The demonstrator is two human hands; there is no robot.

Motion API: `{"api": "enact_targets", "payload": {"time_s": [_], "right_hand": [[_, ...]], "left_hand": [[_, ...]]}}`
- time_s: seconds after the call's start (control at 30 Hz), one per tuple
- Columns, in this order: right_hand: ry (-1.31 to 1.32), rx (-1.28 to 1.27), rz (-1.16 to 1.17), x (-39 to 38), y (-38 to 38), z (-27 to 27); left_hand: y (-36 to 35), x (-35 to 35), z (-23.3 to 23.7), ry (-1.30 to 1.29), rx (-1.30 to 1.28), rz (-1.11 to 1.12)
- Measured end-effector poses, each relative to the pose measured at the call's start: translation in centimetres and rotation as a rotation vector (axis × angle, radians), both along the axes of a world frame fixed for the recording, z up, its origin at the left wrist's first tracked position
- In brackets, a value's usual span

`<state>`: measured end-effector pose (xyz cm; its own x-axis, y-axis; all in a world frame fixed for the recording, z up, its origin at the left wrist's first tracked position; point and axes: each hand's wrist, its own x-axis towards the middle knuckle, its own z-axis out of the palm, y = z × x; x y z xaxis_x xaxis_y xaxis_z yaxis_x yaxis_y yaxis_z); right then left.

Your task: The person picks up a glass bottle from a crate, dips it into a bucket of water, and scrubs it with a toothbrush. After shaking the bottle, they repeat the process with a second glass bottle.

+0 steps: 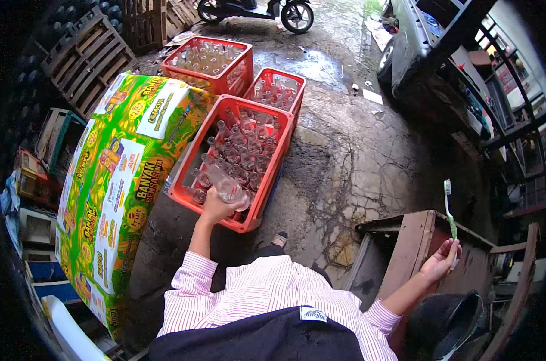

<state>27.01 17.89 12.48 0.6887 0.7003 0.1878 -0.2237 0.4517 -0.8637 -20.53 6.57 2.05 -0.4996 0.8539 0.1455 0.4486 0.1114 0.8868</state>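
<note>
My left hand (217, 206) is closed around a clear glass bottle (227, 188), which lies tilted over the near end of a red plastic crate (244, 225). Below and beyond it in that crate stand several more clear glass bottles (247, 157). On the other side, my right hand (441, 261) grips a green and white toothbrush (448, 207) by its handle, with the bristles pointing up. That hand is above a brown wooden box (414, 240), away from the crates.
Two more red crates, one at the back (223, 81) and a smaller one (297, 90), hold bottles. A tall green-yellow printed sack (113, 198) stands at the left. Wooden pallets (89, 57), a motorbike (258, 11) and a parked vehicle (414, 45) surround the cracked concrete floor (339, 162). A black bucket (459, 319) is lower right.
</note>
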Motion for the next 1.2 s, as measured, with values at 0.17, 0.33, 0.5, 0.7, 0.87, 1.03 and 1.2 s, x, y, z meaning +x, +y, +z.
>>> {"api": "enact_targets", "payload": {"time_s": [0.17,0.33,0.5,0.7,0.87,1.03,1.2], "right_hand": [[-0.032,-0.001,0.013,-2.2,0.6,0.7],[-0.080,-0.009,0.045,-2.5,0.9,0.1],[-0.066,-0.022,0.030,-2.7,0.6,-0.2],[-0.079,-0.044,0.011,-2.8,-0.2,-0.9],[-0.053,-0.043,0.030,-2.8,-0.6,-1.6],[-0.051,-0.047,0.030,-3.3,-0.6,-1.5],[-0.066,-0.086,0.021,-3.6,-0.7,-1.6]], "left_hand": [[-1.2,-0.9,-3.8,-0.022,-0.258,-0.122],[-0.6,-0.7,-3.8,-0.233,-0.334,-0.266],[-0.4,-1.7,-6.2,-0.068,-0.374,-0.363],[-0.2,-1.4,-6.3,0.215,-0.275,-0.474],[0.0,-1.1,-4.5,0.233,-0.459,-0.524],[-0.1,-1.3,-5.4,0.153,-0.530,-0.538],[-0.1,-1.9,-6.8,0.111,-0.638,-0.551]]}}
